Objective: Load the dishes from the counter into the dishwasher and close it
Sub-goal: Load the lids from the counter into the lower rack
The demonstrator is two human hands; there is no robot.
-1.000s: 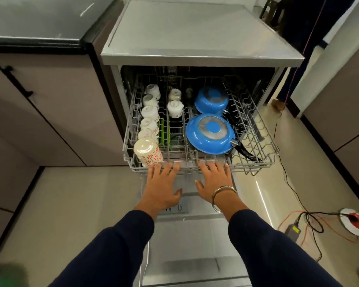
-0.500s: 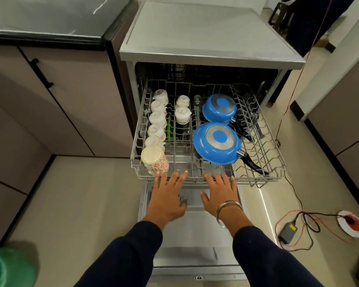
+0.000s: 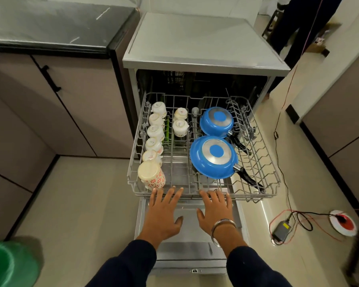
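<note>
Dishwasher (image 3: 205, 48) stood with its door (image 3: 187, 245) dropped flat and its rack (image 3: 205, 196) pulled most of the way out over the door. Dishes sat in the rack, and no dishes showed on the dark bench (image 3: 50, 23) at the far left. So the next job looked like pushing the rack in and shutting the door.

Both hands were flat with straight, spread fingers and held nothing. The left hand (image 3: 164, 214) and the right hand (image 3: 215, 214) had their fingertips at the rack's near rail.

A hard shove could go badly. The big blue pan (image 3: 214, 156) and the small blue pan (image 3: 217, 121) leaned on the right side, and they could slide and bang. The big pan's black handle (image 3: 248, 177) pointed toward the near right corner, so it might catch on the way in. The tall flowered cup (image 3: 151, 172) stood upside down at the near left corner, close to the left hand, and could tip. The small white cups (image 3: 155, 131) behind it could rattle or chip.
</note>
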